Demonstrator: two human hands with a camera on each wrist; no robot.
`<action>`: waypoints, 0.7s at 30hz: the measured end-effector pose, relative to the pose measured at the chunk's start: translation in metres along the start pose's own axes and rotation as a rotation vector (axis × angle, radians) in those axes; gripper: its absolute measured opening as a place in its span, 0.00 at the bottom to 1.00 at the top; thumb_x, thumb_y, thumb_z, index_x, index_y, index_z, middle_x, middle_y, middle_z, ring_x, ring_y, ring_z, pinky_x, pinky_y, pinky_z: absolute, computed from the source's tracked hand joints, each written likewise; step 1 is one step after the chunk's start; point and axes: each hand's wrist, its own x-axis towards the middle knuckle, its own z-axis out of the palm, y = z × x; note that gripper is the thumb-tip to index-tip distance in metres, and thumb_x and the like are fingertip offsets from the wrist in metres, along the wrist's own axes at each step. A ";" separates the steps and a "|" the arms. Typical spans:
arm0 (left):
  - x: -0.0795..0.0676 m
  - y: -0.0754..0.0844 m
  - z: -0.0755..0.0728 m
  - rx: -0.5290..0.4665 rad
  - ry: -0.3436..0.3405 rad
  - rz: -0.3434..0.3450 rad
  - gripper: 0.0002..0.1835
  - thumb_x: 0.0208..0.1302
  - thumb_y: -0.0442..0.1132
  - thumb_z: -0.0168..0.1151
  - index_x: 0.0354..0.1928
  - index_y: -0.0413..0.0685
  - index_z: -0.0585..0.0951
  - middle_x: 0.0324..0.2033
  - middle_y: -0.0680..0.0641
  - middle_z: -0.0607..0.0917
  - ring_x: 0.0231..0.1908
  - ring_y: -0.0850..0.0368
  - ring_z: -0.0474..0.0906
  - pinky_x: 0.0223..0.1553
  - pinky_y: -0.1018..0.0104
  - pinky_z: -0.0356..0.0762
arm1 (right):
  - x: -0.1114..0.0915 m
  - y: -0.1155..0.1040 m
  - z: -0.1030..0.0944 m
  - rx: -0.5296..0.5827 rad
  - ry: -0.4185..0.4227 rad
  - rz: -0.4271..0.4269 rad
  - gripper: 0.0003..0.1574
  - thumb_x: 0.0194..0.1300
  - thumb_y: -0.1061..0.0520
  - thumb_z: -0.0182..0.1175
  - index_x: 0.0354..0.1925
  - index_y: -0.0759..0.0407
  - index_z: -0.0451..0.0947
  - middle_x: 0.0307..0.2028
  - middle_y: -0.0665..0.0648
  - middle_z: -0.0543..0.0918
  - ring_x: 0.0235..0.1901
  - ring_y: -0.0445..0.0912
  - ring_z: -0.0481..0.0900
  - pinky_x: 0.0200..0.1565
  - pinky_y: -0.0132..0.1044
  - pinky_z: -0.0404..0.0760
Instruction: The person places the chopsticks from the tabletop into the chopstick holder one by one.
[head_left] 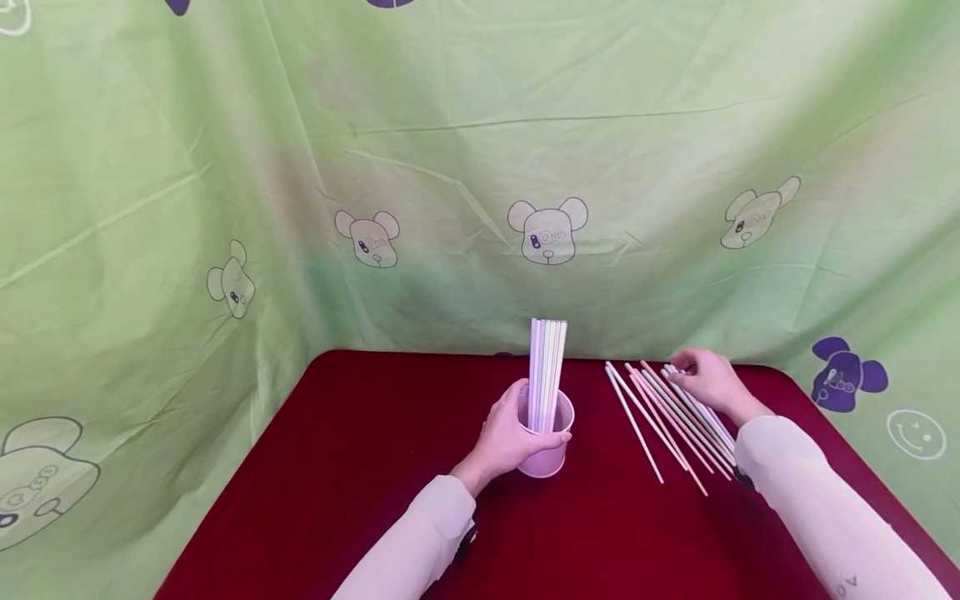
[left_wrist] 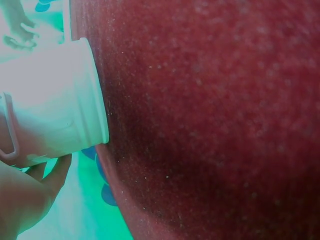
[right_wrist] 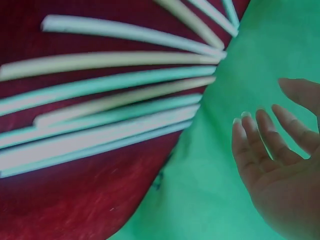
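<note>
My left hand (head_left: 510, 433) grips a small pink pail (head_left: 543, 462) standing on the table, its thumb across the front and fingers around the far side. The left wrist view shows the pail's ribbed base (left_wrist: 90, 95) and wire-like handle (left_wrist: 11, 127). An upright bundle of pastel straws (head_left: 547, 375) leans inside the pail. To the right, loose pastel straws (head_left: 675, 417) lie fanned out on the table. Over their far ends hovers my right hand (head_left: 708, 379); the right wrist view shows its fingers loosely spread, holding nothing, just past the ends of the straws (right_wrist: 115, 80).
A dark red cloth covers the table (head_left: 360, 467). Green fabric (head_left: 450, 167) printed with bear heads hangs close behind the table's far edge and along its sides.
</note>
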 end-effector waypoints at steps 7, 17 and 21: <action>0.001 0.001 0.001 0.008 -0.003 0.006 0.52 0.43 0.59 0.83 0.71 0.57 0.68 0.57 0.54 0.79 0.54 0.60 0.77 0.57 0.57 0.76 | -0.011 0.030 -0.007 -0.031 -0.018 0.059 0.18 0.63 0.61 0.66 0.45 0.76 0.80 0.38 0.71 0.85 0.43 0.68 0.82 0.47 0.59 0.76; -0.002 -0.002 0.001 -0.038 -0.002 0.020 0.49 0.43 0.56 0.84 0.68 0.60 0.69 0.55 0.56 0.79 0.53 0.61 0.77 0.58 0.52 0.77 | -0.024 0.057 0.000 -0.063 -0.059 0.148 0.17 0.60 0.61 0.66 0.41 0.77 0.79 0.34 0.70 0.86 0.39 0.66 0.83 0.44 0.57 0.79; -0.001 0.001 0.001 -0.029 -0.002 0.033 0.49 0.43 0.57 0.83 0.69 0.59 0.69 0.55 0.56 0.79 0.53 0.60 0.77 0.58 0.52 0.77 | -0.029 0.063 0.000 -0.081 -0.052 0.174 0.17 0.59 0.61 0.66 0.38 0.77 0.79 0.32 0.69 0.86 0.38 0.66 0.83 0.43 0.58 0.79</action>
